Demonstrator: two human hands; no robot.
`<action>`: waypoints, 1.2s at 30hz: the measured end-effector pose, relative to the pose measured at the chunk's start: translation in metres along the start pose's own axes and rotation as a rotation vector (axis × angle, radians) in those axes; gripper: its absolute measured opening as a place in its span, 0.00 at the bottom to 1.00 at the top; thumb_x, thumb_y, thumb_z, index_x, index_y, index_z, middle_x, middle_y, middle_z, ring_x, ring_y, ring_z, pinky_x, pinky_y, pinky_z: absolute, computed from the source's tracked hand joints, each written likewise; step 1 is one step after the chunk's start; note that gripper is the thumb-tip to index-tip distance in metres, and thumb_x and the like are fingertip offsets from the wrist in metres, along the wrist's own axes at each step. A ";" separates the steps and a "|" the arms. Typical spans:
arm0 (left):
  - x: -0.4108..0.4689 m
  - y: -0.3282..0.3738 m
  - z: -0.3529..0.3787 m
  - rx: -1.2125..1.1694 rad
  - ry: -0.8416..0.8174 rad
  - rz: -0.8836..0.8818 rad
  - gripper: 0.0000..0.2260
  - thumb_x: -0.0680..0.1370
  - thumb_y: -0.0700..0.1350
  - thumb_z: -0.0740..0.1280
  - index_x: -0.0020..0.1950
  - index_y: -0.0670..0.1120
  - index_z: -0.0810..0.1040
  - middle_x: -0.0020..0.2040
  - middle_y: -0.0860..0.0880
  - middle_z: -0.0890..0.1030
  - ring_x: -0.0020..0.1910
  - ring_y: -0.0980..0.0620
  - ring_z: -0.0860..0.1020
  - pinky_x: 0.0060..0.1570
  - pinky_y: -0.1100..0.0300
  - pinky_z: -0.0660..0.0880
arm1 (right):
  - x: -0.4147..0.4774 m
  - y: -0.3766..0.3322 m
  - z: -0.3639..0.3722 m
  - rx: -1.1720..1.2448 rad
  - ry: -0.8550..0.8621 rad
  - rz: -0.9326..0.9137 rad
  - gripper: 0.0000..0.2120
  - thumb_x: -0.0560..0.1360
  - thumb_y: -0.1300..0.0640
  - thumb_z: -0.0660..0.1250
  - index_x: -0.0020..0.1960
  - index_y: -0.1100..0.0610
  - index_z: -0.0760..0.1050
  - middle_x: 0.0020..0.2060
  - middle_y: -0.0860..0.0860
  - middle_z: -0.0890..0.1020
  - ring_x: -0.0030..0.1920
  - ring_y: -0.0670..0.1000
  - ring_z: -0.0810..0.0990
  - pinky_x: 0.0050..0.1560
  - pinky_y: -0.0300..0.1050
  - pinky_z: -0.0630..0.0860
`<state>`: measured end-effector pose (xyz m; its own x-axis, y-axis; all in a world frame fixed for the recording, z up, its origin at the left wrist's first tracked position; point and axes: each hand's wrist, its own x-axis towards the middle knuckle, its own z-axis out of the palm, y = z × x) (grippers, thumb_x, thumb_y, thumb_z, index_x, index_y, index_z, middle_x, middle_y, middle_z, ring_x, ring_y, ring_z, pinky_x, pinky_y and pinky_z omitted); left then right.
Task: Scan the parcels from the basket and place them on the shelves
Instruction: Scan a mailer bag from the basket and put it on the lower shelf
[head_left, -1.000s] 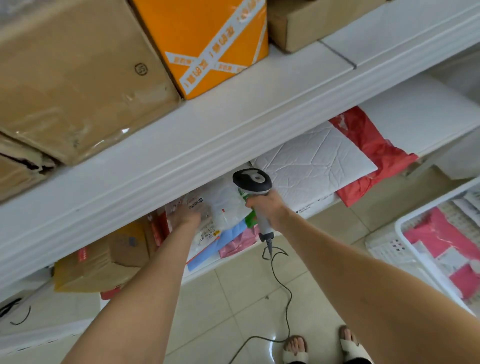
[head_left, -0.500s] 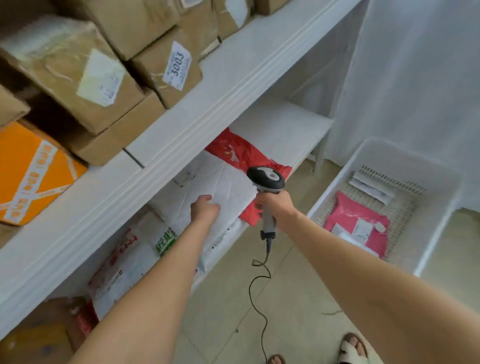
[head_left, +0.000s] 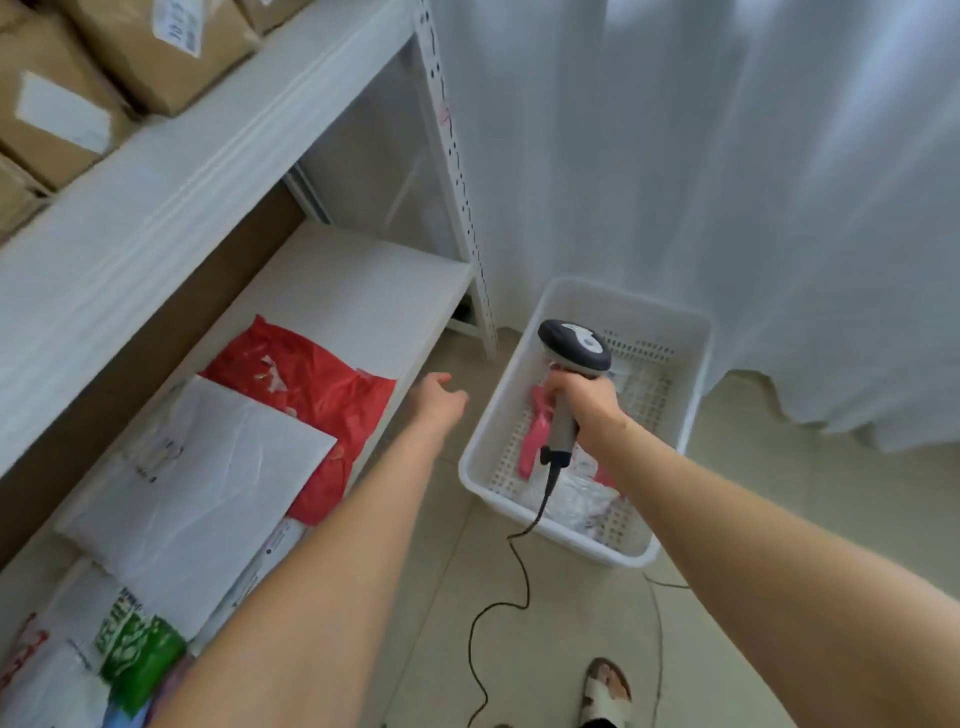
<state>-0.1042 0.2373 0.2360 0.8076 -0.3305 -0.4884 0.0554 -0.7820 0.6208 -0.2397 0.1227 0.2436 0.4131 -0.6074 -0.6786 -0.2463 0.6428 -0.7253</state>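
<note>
Gripping scanner: right fingers | left fingers loose, empty | basket on tiled floor | curtain behind

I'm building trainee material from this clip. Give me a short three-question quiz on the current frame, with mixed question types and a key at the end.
1. What does the right hand hold? A) a parcel B) the corded scanner C) nothing
2. True or false: the left hand holds a parcel.
3. Fill in: the pink parcel lies in the white ____.

Key:
1. B.
2. False. The left hand is open and holds nothing.
3. basket.
</note>
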 end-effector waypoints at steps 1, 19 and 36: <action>0.002 0.008 0.012 0.018 -0.017 0.006 0.21 0.76 0.41 0.66 0.70 0.45 0.70 0.68 0.44 0.71 0.62 0.46 0.74 0.58 0.59 0.69 | 0.007 -0.003 -0.011 0.011 0.020 0.003 0.06 0.72 0.69 0.65 0.42 0.60 0.73 0.33 0.55 0.76 0.32 0.51 0.75 0.34 0.43 0.73; 0.114 0.043 0.184 0.198 -0.326 -0.036 0.21 0.78 0.39 0.65 0.71 0.41 0.68 0.68 0.41 0.71 0.65 0.44 0.72 0.61 0.55 0.69 | 0.180 0.022 -0.102 0.142 0.215 0.165 0.05 0.71 0.68 0.64 0.41 0.61 0.71 0.32 0.56 0.73 0.30 0.52 0.73 0.35 0.48 0.75; 0.268 -0.165 0.411 0.908 -0.653 0.082 0.39 0.71 0.45 0.75 0.76 0.42 0.58 0.74 0.43 0.63 0.71 0.44 0.65 0.67 0.51 0.68 | 0.418 0.260 -0.131 0.110 0.218 0.408 0.08 0.71 0.65 0.68 0.49 0.64 0.75 0.35 0.56 0.77 0.32 0.54 0.78 0.33 0.47 0.78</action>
<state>-0.1378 0.0607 -0.2494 0.3116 -0.4036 -0.8602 -0.6479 -0.7525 0.1184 -0.2461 -0.0251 -0.2434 0.1049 -0.3709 -0.9227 -0.2508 0.8880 -0.3855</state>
